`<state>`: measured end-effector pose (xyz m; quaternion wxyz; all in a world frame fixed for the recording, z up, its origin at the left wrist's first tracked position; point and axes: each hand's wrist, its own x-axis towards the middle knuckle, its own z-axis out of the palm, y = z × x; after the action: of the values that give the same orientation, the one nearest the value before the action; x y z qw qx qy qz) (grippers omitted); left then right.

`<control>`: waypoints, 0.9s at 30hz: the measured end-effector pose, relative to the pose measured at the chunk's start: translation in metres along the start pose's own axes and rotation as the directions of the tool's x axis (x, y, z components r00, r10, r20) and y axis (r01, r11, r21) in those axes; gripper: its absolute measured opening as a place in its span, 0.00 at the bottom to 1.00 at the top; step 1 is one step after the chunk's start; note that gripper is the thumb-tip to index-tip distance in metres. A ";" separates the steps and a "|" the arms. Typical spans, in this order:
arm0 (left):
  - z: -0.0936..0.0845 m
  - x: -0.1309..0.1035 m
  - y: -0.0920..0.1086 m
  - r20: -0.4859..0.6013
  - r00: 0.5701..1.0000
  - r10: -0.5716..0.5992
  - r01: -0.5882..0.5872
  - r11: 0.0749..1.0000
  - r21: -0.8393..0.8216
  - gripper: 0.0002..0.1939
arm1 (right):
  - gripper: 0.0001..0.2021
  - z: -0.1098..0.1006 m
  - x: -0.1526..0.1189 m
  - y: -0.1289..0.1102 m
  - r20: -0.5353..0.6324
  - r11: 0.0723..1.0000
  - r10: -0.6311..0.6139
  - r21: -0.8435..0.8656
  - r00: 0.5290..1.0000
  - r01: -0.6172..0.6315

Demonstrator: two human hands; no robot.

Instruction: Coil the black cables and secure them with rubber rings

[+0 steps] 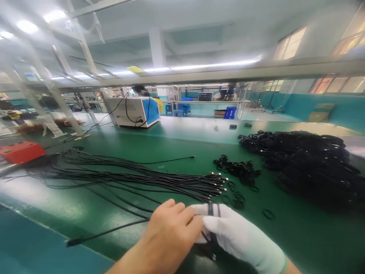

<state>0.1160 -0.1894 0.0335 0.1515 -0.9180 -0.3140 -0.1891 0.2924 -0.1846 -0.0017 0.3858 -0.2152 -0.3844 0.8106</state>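
My bare left hand point(173, 230) is closed at the table's front edge, its fingers against my white-gloved right hand point(238, 234). Between them is a black cable point(212, 239), folded into a bundle and gripped by both; a metal plug shows at its lower end. Dark bands circle the gloved fingers. One cable length trails left from under my left hand to a black end point(75, 241). Just beyond my hands lies a row of straight black cables point(148, 177), plugs pointing right. Loose black rubber bands point(239, 169) are scattered right of the plugs.
A large heap of coiled black cables point(308, 163) covers the right of the green table point(176, 142). At the left edge sits a red box point(23, 152). A white and blue machine point(135, 110) stands behind, under a metal shelf beam point(199, 74).
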 end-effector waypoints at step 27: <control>0.029 -0.009 0.026 0.325 0.783 -0.531 0.563 0.827 -0.006 0.10 | 0.17 -0.013 0.016 -0.001 -0.208 0.934 -0.158 0.285 0.965 0.215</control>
<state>0.1330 -0.2022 0.0001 -0.0082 -0.8118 -0.5761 -0.0947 0.2918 -0.1656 -0.0097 0.5233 -0.1886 -0.2365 0.7966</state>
